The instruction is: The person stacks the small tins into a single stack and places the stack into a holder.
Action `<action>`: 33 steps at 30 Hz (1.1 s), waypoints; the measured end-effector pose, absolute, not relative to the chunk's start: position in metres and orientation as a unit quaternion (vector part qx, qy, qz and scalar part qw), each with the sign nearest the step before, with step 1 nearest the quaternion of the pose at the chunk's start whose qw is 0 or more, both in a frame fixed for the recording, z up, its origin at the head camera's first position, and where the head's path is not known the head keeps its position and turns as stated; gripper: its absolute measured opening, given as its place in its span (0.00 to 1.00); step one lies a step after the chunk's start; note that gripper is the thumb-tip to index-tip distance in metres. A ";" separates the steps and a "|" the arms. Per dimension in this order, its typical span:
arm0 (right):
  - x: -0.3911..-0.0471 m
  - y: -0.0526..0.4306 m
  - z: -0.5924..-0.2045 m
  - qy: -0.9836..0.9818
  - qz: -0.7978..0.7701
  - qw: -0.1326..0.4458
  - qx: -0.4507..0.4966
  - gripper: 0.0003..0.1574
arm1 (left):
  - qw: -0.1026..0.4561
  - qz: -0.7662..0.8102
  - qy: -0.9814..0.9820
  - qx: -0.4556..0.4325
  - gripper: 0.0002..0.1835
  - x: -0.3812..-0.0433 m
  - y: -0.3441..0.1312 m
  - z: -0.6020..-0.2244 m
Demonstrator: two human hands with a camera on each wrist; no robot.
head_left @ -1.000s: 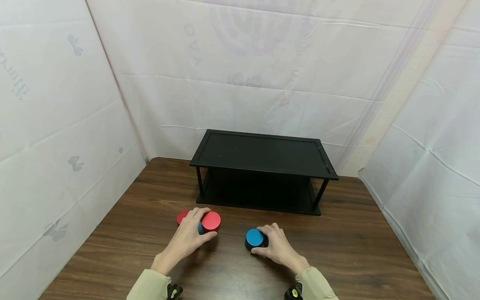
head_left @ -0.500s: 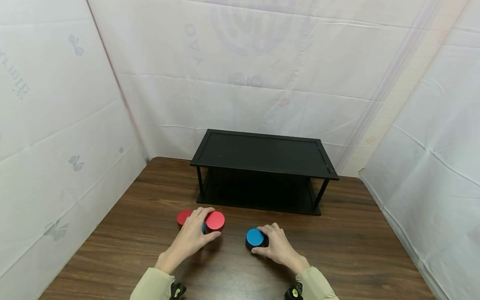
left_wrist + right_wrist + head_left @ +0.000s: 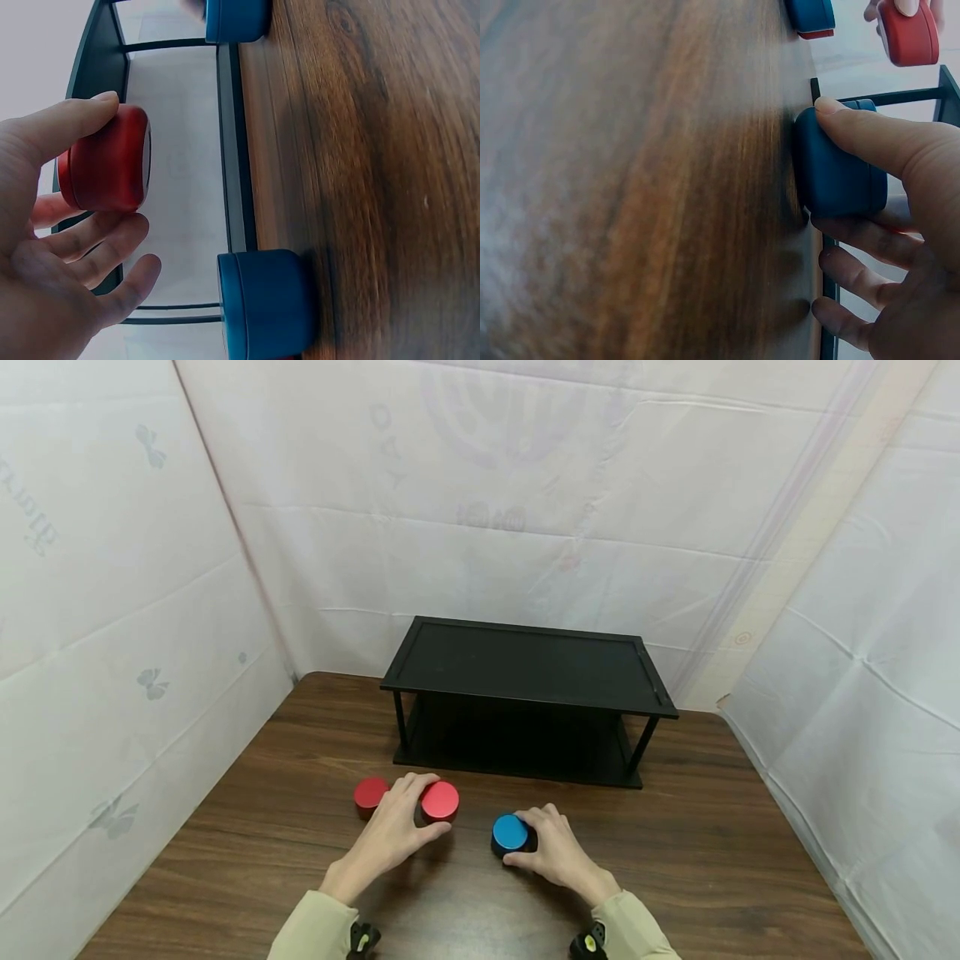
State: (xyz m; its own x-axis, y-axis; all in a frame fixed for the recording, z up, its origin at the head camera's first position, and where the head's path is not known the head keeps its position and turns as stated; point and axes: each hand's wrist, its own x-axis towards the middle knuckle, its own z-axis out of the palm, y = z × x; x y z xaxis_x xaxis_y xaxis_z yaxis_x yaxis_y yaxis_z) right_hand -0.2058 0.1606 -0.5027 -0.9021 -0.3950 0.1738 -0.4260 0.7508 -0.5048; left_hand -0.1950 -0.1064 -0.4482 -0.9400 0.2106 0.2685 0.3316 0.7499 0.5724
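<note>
My left hand point(image 3: 392, 827) holds a red round tin point(image 3: 440, 802) between thumb and fingers. In the left wrist view that red tin point(image 3: 109, 161) is up off the table. My right hand point(image 3: 557, 847) grips a blue round tin point(image 3: 510, 833), low at the tabletop; the right wrist view shows its thumb on one side of the blue tin point(image 3: 838, 166) and fingers on the other. Another red tin point(image 3: 371, 796) stands left of my left hand. A second blue tin point(image 3: 270, 304) stands on the table, seen in the left wrist view but hidden behind my left hand in the head view.
A black two-level rack point(image 3: 525, 668) stands at the back of the wooden table point(image 3: 675, 877), beyond both hands. Pale sheets point(image 3: 480, 527) hang behind the table and along its sides.
My left hand has moved a little to the right with the red tin, uncovering more of the other red tin. My right hand and its blue tin have stayed in place.
</note>
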 end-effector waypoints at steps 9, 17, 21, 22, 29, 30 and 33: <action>-0.206 0.161 -0.503 -0.936 0.274 0.027 0.220 0.40 | 0.095 -0.319 -0.931 -0.151 0.36 -0.196 -0.100 -0.448; -0.205 0.161 -0.503 -0.936 0.272 0.029 0.220 0.40 | 0.086 -0.328 -0.928 -0.156 0.36 -0.196 -0.094 -0.449; -0.205 0.161 -0.503 -0.936 0.274 0.030 0.219 0.39 | 0.087 -0.331 -0.925 -0.164 0.36 -0.197 -0.091 -0.448; -0.205 0.160 -0.502 -0.936 0.274 0.029 0.218 0.39 | 0.088 -0.331 -0.925 -0.165 0.36 -0.197 -0.091 -0.448; -0.206 0.160 -0.502 -0.938 0.273 0.022 0.214 0.40 | 0.087 -0.336 -0.921 -0.176 0.35 -0.197 -0.086 -0.448; -0.206 0.160 -0.502 -0.938 0.274 0.021 0.213 0.40 | 0.087 -0.338 -0.920 -0.179 0.35 -0.197 -0.085 -0.448; -0.206 0.161 -0.502 -0.937 0.274 0.021 0.214 0.40 | 0.085 -0.339 -0.919 -0.183 0.35 -0.197 -0.083 -0.447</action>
